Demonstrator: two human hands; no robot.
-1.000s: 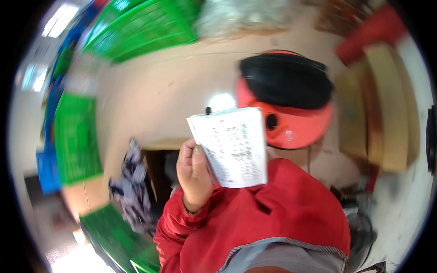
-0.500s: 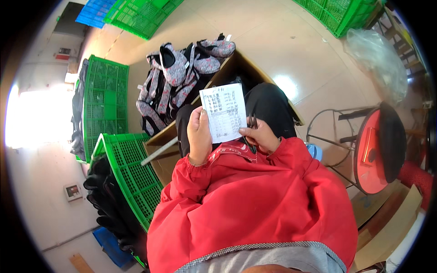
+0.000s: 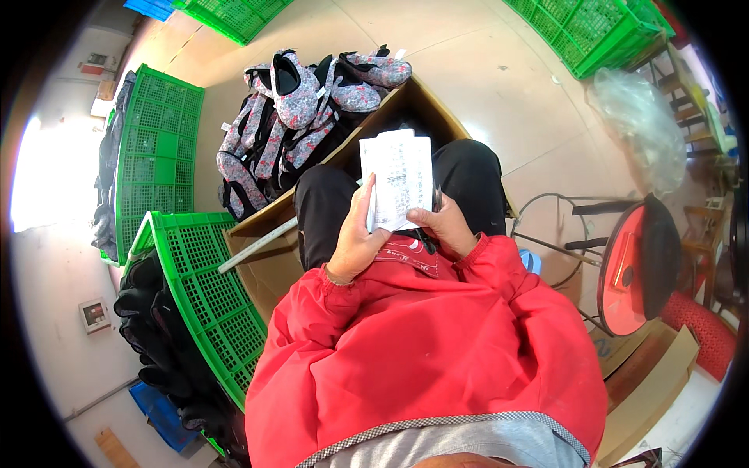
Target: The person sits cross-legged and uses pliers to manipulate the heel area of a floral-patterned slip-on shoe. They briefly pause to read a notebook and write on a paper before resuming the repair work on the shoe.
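A small white notepad [image 3: 402, 183] with handwritten lines is held up over my lap, its loose leaves uneven along the top. My left hand [image 3: 355, 242] grips its lower left edge, fingers behind and thumb along the bottom. My right hand [image 3: 449, 226] pinches the lower right corner with the thumb on the page. A slim dark tool [image 3: 438, 200] juts up from my right hand beside the pad; most of it is hidden, so its kind is unclear. Beyond the pad stands an open cardboard box [image 3: 429, 105], with a heap of grey floral shoes [image 3: 296, 101] at its left.
Green plastic crates [image 3: 160, 156] stand at the left, with dark shoes [image 3: 156, 335] beside the nearer crate [image 3: 207, 288]. To the right are a tipped red-and-black round stool [image 3: 632, 265] and a clear plastic bag [image 3: 644, 129]. Another green crate [image 3: 585, 31] is at the far right.
The pad's leaves have shifted: a different page shows, with a second leaf sticking out at the left. My left hand has slid lower, its thumb now across the bottom edge.
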